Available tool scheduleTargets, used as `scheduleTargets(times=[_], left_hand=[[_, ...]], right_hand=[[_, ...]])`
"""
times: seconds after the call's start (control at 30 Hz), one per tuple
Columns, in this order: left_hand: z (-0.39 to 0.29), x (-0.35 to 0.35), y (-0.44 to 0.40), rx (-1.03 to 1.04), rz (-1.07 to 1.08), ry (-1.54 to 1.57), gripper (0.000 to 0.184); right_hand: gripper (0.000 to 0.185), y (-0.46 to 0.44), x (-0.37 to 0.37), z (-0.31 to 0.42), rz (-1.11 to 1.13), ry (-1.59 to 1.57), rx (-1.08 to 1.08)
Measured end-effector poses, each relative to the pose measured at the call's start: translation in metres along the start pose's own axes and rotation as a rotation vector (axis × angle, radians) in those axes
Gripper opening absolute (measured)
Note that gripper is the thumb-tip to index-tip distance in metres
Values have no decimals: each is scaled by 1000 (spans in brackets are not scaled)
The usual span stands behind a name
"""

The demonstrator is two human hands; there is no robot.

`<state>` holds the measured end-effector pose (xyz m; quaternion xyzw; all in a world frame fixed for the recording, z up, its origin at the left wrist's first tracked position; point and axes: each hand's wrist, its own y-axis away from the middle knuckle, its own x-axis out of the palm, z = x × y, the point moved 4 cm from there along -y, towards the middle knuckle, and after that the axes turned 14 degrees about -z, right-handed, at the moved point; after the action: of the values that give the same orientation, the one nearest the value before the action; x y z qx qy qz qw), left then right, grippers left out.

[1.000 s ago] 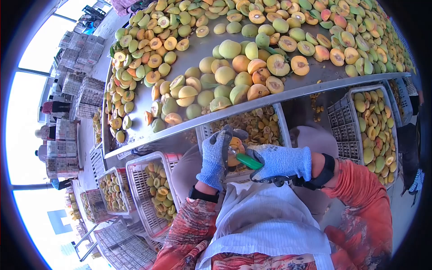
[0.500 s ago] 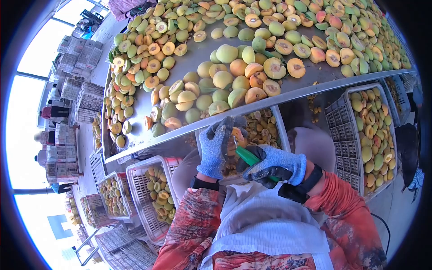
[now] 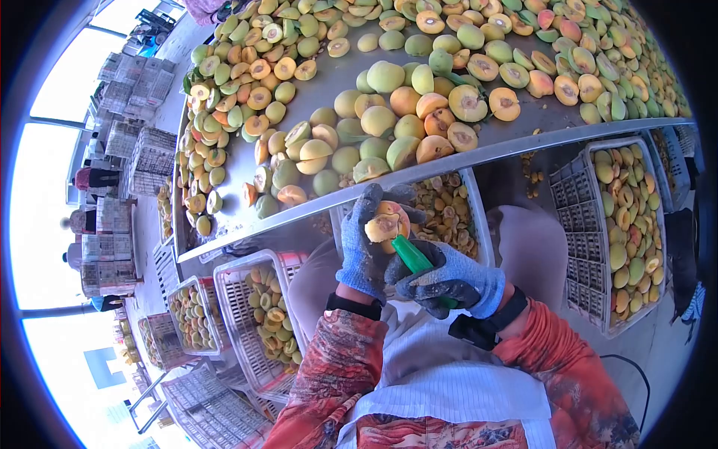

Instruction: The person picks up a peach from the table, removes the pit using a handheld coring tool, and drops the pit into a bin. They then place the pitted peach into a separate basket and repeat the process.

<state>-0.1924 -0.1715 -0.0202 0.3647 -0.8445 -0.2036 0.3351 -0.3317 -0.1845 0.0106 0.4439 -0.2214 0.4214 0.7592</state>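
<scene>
My left hand (image 3: 362, 251), in a blue and grey glove, is closed around a cut peach (image 3: 384, 226) just below the table's front edge. The peach shows pale orange flesh on its cut face. In my right hand (image 3: 458, 278), gloved alike, is a green-handled pitting tool (image 3: 412, 256). Its working end meets the lower side of the peach; how deep it reaches I cannot tell. Beyond my hands, halved and whole peaches (image 3: 378, 120) lie heaped on the metal table (image 3: 321, 84).
A crate (image 3: 479, 217) under the table edge holds peach pieces. More slatted crates of peaches stand at my right (image 3: 580, 247) and left (image 3: 239, 329). Stacked crates (image 3: 149, 161) and people are farther left. A raised metal rim (image 3: 516, 147) edges the table.
The left hand has turned, so the peach's cut face now shows more fully. The tool's tip has shifted slightly down the fruit. The whole view has moved a little.
</scene>
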Motion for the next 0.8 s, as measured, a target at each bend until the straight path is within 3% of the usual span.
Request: scheduleTargets(times=[0.03,0.1,0.13,0.17,0.23,0.27,0.33,0.57,0.63,0.7,0.77,0.8], left_hand=[[-1,-2,-6,4,2,4,37],[-15,-20,-15,5,-198,38,35],[-25,-22,-11,-53,-94,188,37],[-33,-32,-9,-45,-29,74,41],[-40,-35,4,-63,-153,176,41],[-40,-37,7,-56,-149,181,41],[-39,-35,8,-97,-2,277,37],[-59,-67,36,-31,-22,224,32],[-90,-141,44,319,-249,-37,33],[-118,-256,46,643,-603,-632,31],[-143,-303,71,653,-826,-1017,30],[-147,-256,74,815,-641,-802,32]], right_hand=[[32,1,1,1,1,5,-1],[30,6,-6,12,-310,325,-254],[33,11,-7,26,-386,595,-438],[33,2,-20,22,-368,604,-441],[36,-18,-56,13,-615,1108,-798],[36,-19,-62,7,-611,1113,-807],[37,-19,-64,8,-847,1497,-817],[38,-1,-31,16,-820,1466,-827],[35,2,-37,13,-826,1338,-798],[34,5,-46,7,-800,1265,-806],[32,4,-51,3,-780,1192,-837],[32,3,-55,-1,-761,1157,-765]])
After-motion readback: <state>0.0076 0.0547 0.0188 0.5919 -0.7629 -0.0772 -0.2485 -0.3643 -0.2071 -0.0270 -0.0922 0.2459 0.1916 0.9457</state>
